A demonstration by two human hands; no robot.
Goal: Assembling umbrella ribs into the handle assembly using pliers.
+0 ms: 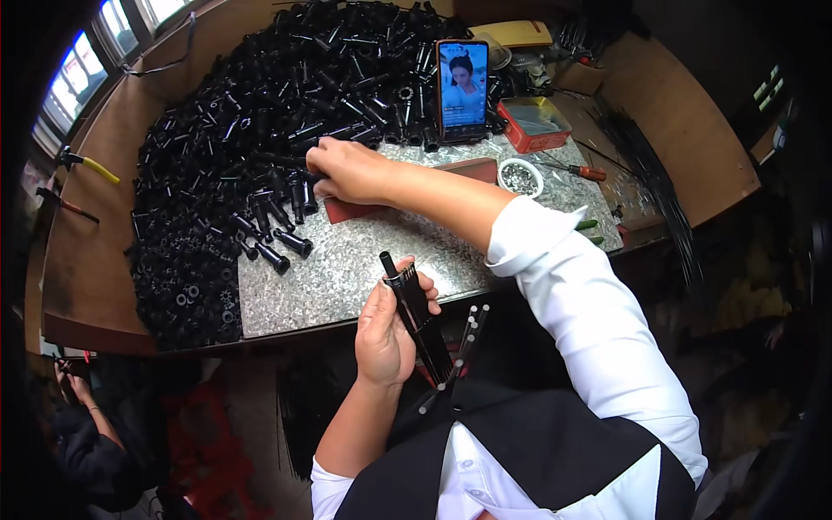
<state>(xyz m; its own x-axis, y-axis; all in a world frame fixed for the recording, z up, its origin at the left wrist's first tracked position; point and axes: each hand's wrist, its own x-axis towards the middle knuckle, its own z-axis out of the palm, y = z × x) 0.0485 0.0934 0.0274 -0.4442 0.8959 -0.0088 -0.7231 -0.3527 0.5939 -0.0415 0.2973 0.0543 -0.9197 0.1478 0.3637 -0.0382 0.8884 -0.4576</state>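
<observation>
My left hand (pixel 387 334) is wrapped round a folded black umbrella frame (pixel 422 325), held upright near the table's front edge. A black tube end sticks up out of its top, and thin ribs with pale tips fan out at its lower end. Across the table my right hand (pixel 351 173) reaches left to the edge of a big heap of black tubular parts with collars (pixel 286 104). Its fingers are curled down among the parts; whatever lies between them is hidden. Several loose tubular parts (pixel 276 258) lie just left of and below that hand.
A phone (pixel 463 91) stands upright behind my right forearm. Beside it are a red open box (pixel 533 126), a white cup of small metal pieces (pixel 520 178) and a screwdriver (pixel 588 172). Long black rods (pixel 650 173) lie at right. Another person (pixel 95 425) sits at lower left.
</observation>
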